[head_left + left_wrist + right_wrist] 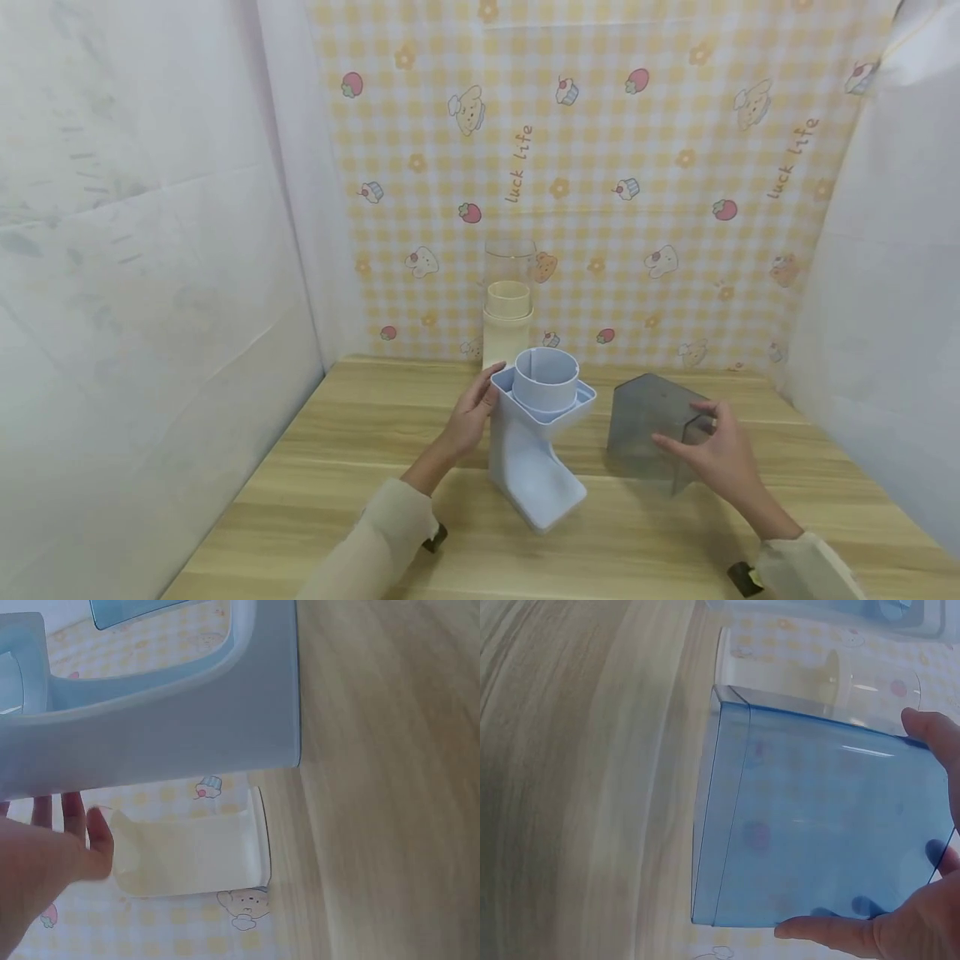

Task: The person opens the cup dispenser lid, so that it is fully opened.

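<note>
A pale blue stand (546,483) with a round collar on top stands upright on the table. My left hand (467,421) touches its upper left side with the fingers; the left wrist view shows those fingertips (73,814) against the stand's wall (187,735). To the right, a transparent grey container (645,425), bluish in the right wrist view (817,817), is gripped by my right hand (716,454), thumb and fingers on opposite sides. Whether the container touches the table cannot be told.
Behind the blue stand is a cream-coloured stand (507,337) with a clear cylinder (510,262) on top. It is near the table's (360,433) back edge. A checked cloth (600,167) hangs behind, and white sheets (150,250) hang at both sides.
</note>
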Demonstrator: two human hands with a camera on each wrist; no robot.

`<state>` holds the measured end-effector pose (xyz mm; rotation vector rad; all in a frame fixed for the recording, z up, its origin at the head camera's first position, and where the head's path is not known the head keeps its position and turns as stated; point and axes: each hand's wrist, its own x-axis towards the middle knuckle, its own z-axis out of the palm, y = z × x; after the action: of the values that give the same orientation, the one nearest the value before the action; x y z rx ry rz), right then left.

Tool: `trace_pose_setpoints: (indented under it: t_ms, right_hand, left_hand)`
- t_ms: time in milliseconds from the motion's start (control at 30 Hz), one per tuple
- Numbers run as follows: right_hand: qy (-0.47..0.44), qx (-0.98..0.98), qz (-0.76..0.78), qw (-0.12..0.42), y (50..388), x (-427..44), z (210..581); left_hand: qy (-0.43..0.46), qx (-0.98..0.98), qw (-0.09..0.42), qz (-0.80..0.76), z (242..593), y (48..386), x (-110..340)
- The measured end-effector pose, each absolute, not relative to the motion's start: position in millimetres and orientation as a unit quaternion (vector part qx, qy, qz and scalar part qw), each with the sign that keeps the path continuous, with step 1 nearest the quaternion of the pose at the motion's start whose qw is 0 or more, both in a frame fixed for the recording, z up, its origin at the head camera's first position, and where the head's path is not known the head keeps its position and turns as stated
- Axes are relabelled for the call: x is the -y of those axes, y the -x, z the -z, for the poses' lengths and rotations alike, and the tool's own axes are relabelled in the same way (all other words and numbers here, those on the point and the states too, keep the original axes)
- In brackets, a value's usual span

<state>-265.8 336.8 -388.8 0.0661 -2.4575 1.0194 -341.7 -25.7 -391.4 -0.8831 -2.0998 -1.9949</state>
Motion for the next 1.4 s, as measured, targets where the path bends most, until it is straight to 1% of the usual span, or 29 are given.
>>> trace_pose_setpoints:
  t_ms: [67, 167, 300, 500, 633, 700, 800, 933, 1033, 1133, 1400]
  right_hand:
    - [-0.022, 0.897, -0.376, 0.232, 265, -336, 391]
    - [-0.026, 0.896, -0.382, 0.222, 265, -335, 394]
    - [-0.041, 0.894, -0.384, 0.226, 266, -336, 398]
    - [-0.053, 0.894, -0.372, 0.244, 267, -336, 402]
    - [-0.046, 0.897, -0.369, 0.239, 266, -335, 402]
    - [-0.042, 0.897, -0.370, 0.238, 266, -335, 403]
    - [-0.034, 0.895, -0.378, 0.234, 266, -335, 404]
    - [-0.034, 0.888, -0.403, 0.220, 264, -336, 404]
    - [-0.038, 0.889, -0.405, 0.212, 263, -338, 405]
    - [-0.043, 0.896, -0.389, 0.212, 263, -341, 407]
    - [-0.069, 0.895, -0.380, 0.223, 264, -348, 415]
  left_hand:
    - [0.263, 0.698, 0.088, 0.660, 391, 339, 24]
    - [0.234, 0.704, 0.139, 0.656, 381, 327, 22]
    - [0.212, 0.711, 0.186, 0.645, 364, 310, 19]
    - [0.189, 0.714, 0.227, 0.635, 361, 307, 15]
    - [0.179, 0.717, 0.248, 0.626, 371, 318, 12]
    - [0.189, 0.722, 0.253, 0.615, 374, 320, 12]
    - [0.234, 0.730, 0.251, 0.591, 384, 327, 13]
    - [0.269, 0.763, 0.212, 0.548, 387, 325, 10]
    - [0.263, 0.798, 0.189, 0.509, 384, 320, 5]
    - [0.249, 0.819, 0.179, 0.485, 381, 316, -2]
    - [0.202, 0.837, 0.192, 0.471, 376, 315, -14]
